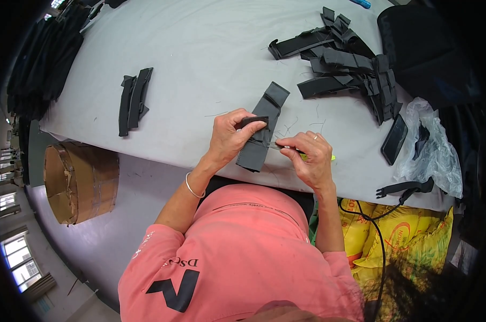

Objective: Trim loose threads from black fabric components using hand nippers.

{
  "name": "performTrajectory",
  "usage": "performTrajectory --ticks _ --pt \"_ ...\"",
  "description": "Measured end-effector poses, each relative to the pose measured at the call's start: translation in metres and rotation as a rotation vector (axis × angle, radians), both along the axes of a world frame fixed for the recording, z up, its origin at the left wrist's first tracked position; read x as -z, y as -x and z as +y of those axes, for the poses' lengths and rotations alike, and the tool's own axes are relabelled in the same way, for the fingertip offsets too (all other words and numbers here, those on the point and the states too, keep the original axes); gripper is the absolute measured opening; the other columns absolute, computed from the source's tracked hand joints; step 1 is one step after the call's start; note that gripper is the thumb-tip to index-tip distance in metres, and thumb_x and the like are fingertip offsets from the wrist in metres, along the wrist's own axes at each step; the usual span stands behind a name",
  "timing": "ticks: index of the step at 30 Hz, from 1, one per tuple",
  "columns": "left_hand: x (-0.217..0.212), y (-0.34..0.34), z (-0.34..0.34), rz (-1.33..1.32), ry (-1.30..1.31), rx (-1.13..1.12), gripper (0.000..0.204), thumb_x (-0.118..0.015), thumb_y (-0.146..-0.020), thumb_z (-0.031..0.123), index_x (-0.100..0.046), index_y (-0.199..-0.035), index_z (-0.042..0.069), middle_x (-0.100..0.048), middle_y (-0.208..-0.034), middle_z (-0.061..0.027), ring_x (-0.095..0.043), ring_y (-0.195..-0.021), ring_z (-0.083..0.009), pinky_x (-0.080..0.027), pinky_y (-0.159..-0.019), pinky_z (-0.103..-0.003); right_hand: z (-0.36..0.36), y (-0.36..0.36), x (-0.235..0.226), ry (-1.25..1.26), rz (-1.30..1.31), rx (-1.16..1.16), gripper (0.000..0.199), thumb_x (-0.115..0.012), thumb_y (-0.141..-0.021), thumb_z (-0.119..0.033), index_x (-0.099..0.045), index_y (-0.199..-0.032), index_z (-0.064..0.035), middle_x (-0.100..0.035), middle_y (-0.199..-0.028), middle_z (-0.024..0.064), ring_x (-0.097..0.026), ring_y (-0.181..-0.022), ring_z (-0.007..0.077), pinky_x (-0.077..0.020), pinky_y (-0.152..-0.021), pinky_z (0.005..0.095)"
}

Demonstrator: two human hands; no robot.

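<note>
Black strip: a long flat black fabric strip [271,107] is between the hands, over the near part of the pale grey cloth-covered table [200,64].
Long axis: slanting from near left to far right, one end pointing toward the person's body, the other away and slightly right.
Left hand: the left hand [228,137] pinches a folded part of the strip between thumb and fingers.
Right hand: the right hand [310,155] grips a slim dark-handled tool with a metal tip [275,145], thumb and fingers pressed together; the tip is at the strip's right edge, contact unclear.
Writing: dark lettering and a bold angular mark on the pink short-sleeved shirt [243,252]; red printing on yellow plastic sacks [377,236], near right.
Other strips: a black fabric pair [140,99] left, a tangled black pile [342,59] far right.
</note>
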State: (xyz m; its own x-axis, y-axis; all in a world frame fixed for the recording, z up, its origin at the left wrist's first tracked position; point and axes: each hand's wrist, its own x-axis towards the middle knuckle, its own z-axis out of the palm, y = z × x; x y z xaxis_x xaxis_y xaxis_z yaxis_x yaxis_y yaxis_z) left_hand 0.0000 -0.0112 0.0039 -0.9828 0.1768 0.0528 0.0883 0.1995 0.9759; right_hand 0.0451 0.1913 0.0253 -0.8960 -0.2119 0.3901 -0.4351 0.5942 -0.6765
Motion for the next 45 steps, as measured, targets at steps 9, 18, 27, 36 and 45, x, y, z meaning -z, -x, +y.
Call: performTrajectory --ticks 9,18,27,36,45 --pt "-0.001 -0.006 0.001 -0.158 -0.077 0.038 0.015 -0.07 -0.084 0.016 -0.068 -0.079 0.002 -0.055 -0.061 0.005 -0.043 -0.056 -0.0023 -0.033 -0.048 -0.022 0.007 0.0 0.001 0.144 -0.197 -0.105 0.01 -0.072 -0.072 -0.012 -0.071 -0.081 -0.0125 -0.064 -0.071 0.0 -0.054 -0.06 0.0173 -0.0383 -0.058 0.0286" --pt "-0.004 -0.006 0.001 -0.256 -0.235 0.16 0.02 -0.068 -0.086 0.019 -0.066 -0.077 0.002 -0.057 -0.064 0.0047 -0.047 -0.059 -0.0019 -0.037 -0.051 -0.02 -0.001 0.009 -0.005 0.194 -0.022 0.106 0.018 -0.073 -0.072 -0.008 -0.069 -0.09 -0.0106 -0.058 -0.066 0.0021 -0.052 -0.06 0.0173 -0.0412 -0.057 0.0286" --pt "-0.019 -0.005 -0.002 -0.468 -0.299 0.226 0.021 -0.07 -0.084 0.022 -0.068 -0.08 0.002 -0.062 -0.069 0.0019 -0.054 -0.059 -0.004 -0.043 -0.053 -0.02 0.0 0.012 -0.005 0.103 0.179 0.15 0.018 -0.073 -0.072 -0.009 -0.069 -0.089 -0.0126 -0.057 -0.066 0.0005 -0.048 -0.058 0.0187 -0.0375 -0.057 0.0311" --pt "-0.02 -0.005 -0.006 -0.494 -0.23 0.258 0.021 -0.071 -0.083 0.023 -0.068 -0.079 0.003 -0.06 -0.067 0.0029 -0.053 -0.059 -0.0034 -0.041 -0.052 -0.02 0.005 0.014 -0.009 -0.131 0.282 0.081 0.02 -0.074 -0.071 -0.015 -0.069 -0.09 -0.0167 -0.056 -0.066 -0.0033 -0.046 -0.057 0.0173 -0.0307 -0.056 0.0309" --pt "-0.024 -0.005 -0.008 -0.501 -0.226 0.324 0.021 -0.071 -0.083 0.023 -0.068 -0.078 0.003 -0.059 -0.067 0.0035 -0.05 -0.06 -0.0025 -0.039 -0.054 -0.019 0.006 0.015 -0.009 -0.137 0.273 0.015 0.019 -0.074 -0.07 -0.016 -0.069 -0.088 -0.0174 -0.057 -0.067 -0.0038 -0.045 -0.057 0.0172 -0.0313 -0.057 0.0311"
